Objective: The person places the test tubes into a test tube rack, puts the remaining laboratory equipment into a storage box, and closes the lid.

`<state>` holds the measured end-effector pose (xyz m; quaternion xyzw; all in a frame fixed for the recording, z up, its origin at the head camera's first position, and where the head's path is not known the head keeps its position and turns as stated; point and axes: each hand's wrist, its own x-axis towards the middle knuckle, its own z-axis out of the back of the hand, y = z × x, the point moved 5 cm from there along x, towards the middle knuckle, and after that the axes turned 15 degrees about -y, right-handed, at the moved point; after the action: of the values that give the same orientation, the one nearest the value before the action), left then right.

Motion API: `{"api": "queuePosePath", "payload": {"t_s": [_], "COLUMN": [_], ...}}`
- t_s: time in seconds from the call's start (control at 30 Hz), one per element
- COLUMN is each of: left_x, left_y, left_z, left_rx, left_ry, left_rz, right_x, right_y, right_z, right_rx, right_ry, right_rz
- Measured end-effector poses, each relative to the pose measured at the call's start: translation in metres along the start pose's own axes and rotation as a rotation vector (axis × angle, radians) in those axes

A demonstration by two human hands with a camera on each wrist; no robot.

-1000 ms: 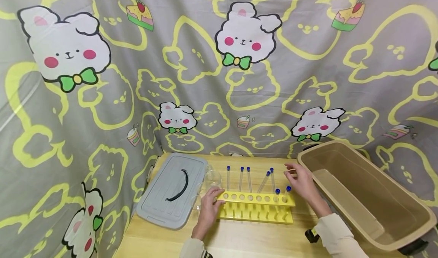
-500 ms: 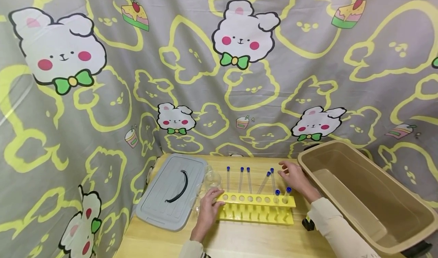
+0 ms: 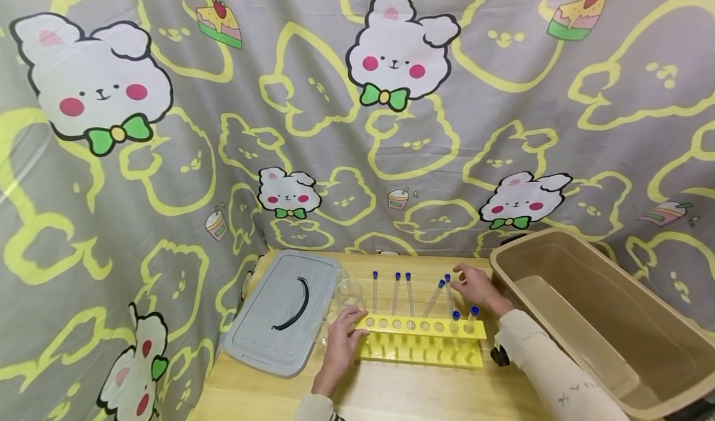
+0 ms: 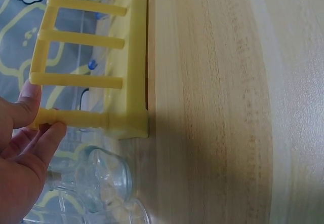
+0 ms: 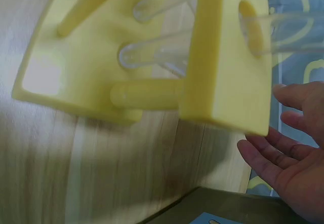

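Observation:
A yellow test tube rack (image 3: 419, 326) stands on the table. My left hand (image 3: 342, 341) holds its left end; in the left wrist view the thumb (image 4: 29, 102) and fingers are around the end post. Two blue-capped test tubes (image 3: 473, 319) stand in the holes at the rack's right end. Behind the rack lie several more capped tubes (image 3: 375, 294). My right hand (image 3: 476, 286) is beside the cap of the rightmost lying tube (image 3: 449, 294). Its fingers are parted and bent a little, with nothing seen between them in the right wrist view; whether a fingertip touches the cap, I cannot tell.
Clear glass vessels (image 4: 109, 176) stand left of the rack, partly behind my left hand. Further left lies a grey lid (image 3: 282, 312) with a black handle. A deep tan bin (image 3: 564, 340) stands along the right side. A patterned curtain (image 3: 335, 129) hangs behind the table.
My right hand has moved left, from near the bin's edge to the cap of the rightmost lying tube. The left hand keeps its hold on the rack.

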<state>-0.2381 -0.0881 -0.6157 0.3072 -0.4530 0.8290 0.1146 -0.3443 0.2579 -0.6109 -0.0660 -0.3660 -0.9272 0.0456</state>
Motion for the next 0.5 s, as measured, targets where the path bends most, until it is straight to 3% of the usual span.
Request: {"api": "queuePosePath", "payload": {"t_s": [0.17,0.5], "left_x": [0.002,0.002], "left_y": [0.0,0.001], "left_z": [0.001,0.0], "left_rx": [-0.003,0.004], "left_ry": [-0.024,-0.026], "left_rz": [-0.044,-0.064], "right_x": [0.007,0.021], "right_y": [-0.004,-0.011], "right_z": [-0.002,-0.016], "right_rx": [0.012,-0.068], "right_ry": [0.064,0.185], "right_rz": [-0.03,-0.067]}}
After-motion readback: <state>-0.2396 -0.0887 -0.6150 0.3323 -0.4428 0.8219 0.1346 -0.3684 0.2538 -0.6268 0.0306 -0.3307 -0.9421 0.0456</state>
